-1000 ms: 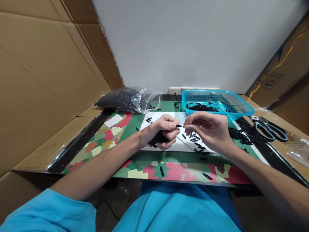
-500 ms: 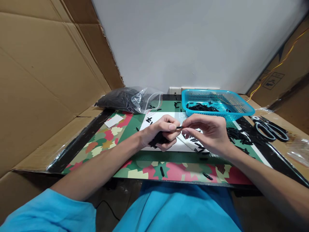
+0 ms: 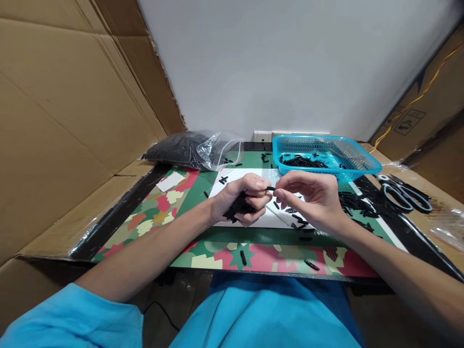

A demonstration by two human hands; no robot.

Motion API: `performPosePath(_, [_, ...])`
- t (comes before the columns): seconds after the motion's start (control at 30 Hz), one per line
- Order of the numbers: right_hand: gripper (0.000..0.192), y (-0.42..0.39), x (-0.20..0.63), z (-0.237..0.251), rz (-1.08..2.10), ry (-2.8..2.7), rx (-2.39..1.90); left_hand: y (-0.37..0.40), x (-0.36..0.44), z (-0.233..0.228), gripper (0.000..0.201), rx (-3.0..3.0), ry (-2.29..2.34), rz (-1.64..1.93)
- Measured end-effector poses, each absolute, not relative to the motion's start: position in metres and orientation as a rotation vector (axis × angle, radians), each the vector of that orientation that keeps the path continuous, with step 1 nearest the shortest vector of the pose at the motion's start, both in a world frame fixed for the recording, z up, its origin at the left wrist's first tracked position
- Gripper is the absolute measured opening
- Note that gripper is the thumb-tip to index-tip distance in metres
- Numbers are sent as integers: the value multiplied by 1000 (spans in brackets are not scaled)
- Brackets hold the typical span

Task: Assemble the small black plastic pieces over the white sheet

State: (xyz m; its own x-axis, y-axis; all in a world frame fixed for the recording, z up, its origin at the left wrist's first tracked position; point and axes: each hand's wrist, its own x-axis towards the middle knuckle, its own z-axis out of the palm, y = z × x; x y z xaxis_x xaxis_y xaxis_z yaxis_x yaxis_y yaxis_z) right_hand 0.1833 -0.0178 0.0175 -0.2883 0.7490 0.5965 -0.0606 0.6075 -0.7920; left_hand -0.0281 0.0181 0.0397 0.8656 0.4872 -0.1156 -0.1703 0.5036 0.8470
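Observation:
My left hand (image 3: 243,199) is closed around a bunch of small black pieces (image 3: 238,208) and pinches one black piece (image 3: 269,189) between thumb and forefinger. The fingertips of my right hand (image 3: 314,199) meet that same piece at its right end. Both hands hover just above a white sheet (image 3: 270,219) on the patterned mat (image 3: 159,209). Several loose black pieces (image 3: 295,216) lie on the sheet under my right hand.
A blue basket (image 3: 358,162) with black pieces stands at the back right. A clear bag (image 3: 195,149) full of black pieces lies at the back left. Scissors (image 3: 404,194) rest at the right. Cardboard walls (image 3: 65,121) close in both sides. Stray pieces lie near the front edge.
My right hand moved left until its fingertips met the black piece held out by my left hand. The left hand rose slightly.

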Motion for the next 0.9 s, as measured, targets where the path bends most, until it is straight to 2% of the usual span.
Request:
performPosePath(0.57, [1, -16, 184, 16, 746, -1692, -567, 18, -27, 40, 37, 855, 364, 395])
performPosePath(0.9, [9, -16, 181, 18, 831, -1651, -678, 13, -22, 42, 40, 999, 416, 493])
